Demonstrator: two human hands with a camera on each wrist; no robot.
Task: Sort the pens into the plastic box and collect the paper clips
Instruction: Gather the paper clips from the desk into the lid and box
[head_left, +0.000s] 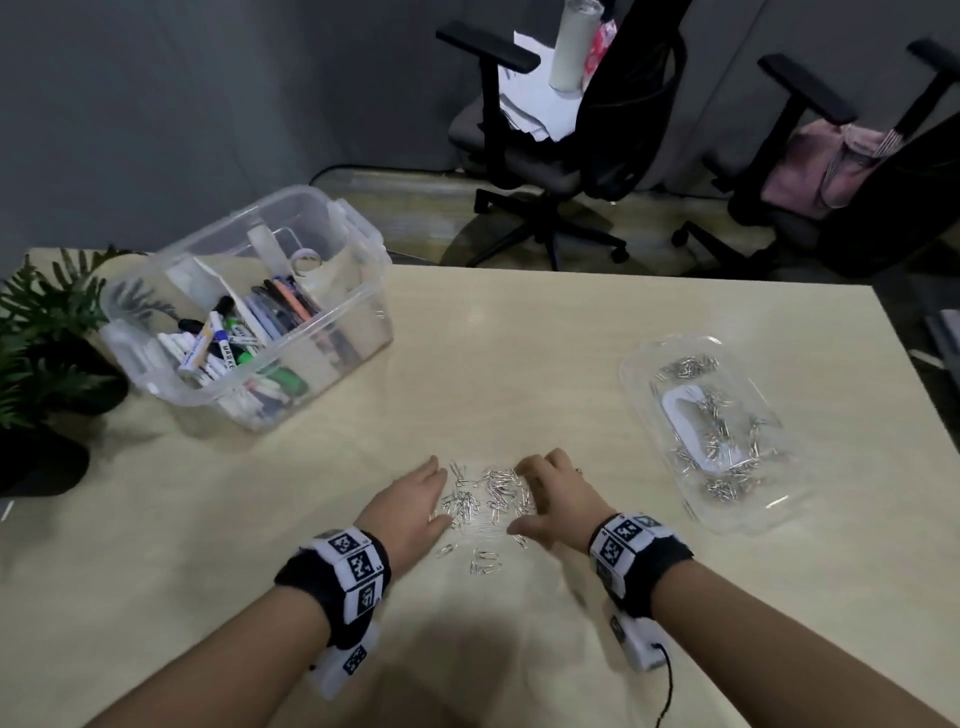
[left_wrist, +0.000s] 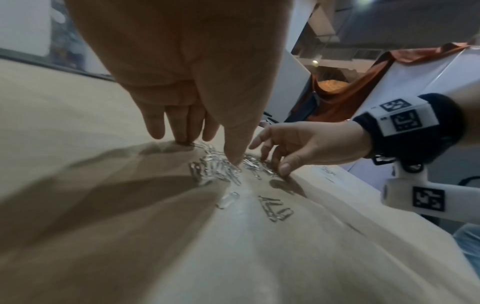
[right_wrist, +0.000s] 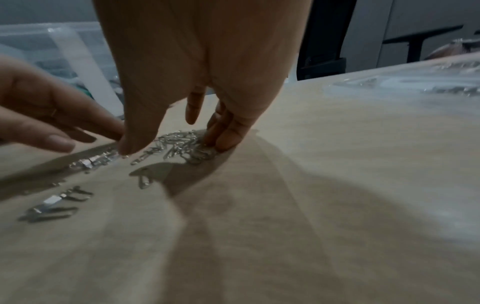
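Head view: on the pale table (head_left: 571, 322), a loose heap of silver paper clips (head_left: 485, 496), long axes pointing every way. Flanked by the left hand (head_left: 410, 506) and the right hand (head_left: 553, 496), fingers relaxed and close together, curving in toward the heap, pinching nothing. A few stray clips (head_left: 483, 561) nearer the body. Far left, a clear plastic box (head_left: 332, 332) with pens (head_left: 218, 343) lying roughly parallel, leaning toward its back wall. Right, a shallow clear tray (head_left: 644, 384) with more clips.

Left wrist view: left hand (left_wrist: 182, 61) with fingers (left_wrist: 155, 125) straight, side by side, tips down on the table at the heap's edge; right hand (left_wrist: 306, 144) opposite, fingers slightly spread.

Right wrist view: right hand (right_wrist: 197, 61) with fingertips (right_wrist: 226, 139) pressed against the heap (right_wrist: 179, 144); thumb at the nearer side.
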